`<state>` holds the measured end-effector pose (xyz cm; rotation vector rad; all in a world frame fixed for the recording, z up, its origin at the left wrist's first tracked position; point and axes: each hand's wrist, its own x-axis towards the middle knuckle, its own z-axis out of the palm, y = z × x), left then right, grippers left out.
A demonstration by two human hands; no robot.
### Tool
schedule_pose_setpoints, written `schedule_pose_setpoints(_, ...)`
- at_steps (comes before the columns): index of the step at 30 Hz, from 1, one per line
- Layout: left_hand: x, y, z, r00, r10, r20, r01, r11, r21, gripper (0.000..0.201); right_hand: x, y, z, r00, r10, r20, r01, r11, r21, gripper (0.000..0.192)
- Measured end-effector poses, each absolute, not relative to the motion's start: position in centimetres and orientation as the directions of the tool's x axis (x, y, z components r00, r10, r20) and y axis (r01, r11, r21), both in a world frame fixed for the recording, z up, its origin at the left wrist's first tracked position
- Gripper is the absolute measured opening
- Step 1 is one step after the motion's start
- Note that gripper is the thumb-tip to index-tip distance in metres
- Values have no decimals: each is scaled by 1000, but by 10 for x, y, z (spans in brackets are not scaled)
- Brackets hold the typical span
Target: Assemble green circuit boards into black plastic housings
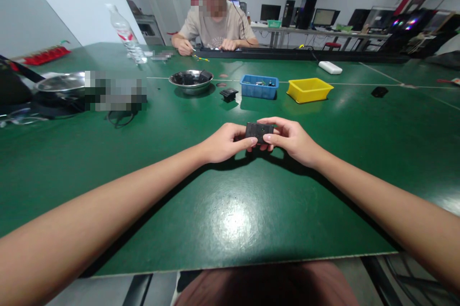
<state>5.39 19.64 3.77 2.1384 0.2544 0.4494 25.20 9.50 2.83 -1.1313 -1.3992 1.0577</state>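
Note:
Between my two hands is a small black rectangular plastic part (259, 130), held just above the green table (172, 210). My left hand (230, 142) grips its left side, thumb on the near face. On the right side, my right hand (287, 139) pinches it with the thumb in front and fingers over the top and behind. Some fingertips show beneath the part. Beyond the hands lies another black plastic piece (229, 94), close to a blue bin (259, 89) with small parts inside.
A metal bowl (191, 86) of black pieces and a yellow bin (309, 90) stand farther back. A plastic bottle (127, 35), a white device (329, 67) and a dark piece (379, 92) are also on the table. Across it sits another person (217, 23), hands on the far side.

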Motion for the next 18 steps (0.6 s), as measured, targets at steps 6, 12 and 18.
schedule_pose_setpoints(6,53,198,37,921,325,216,15,-582,813,46,250,92,30,-72,983,169,75,174,-982,47)
schedule_pose_setpoints(12,52,195,37,926,312,212,40,-641,767,46,250,90,32,-105,983,152,52,158,-986,44)
schedule_pose_setpoints(18,51,192,38,924,314,219,49,-664,746,45,250,91,34,-98,985,144,48,149,-988,42)
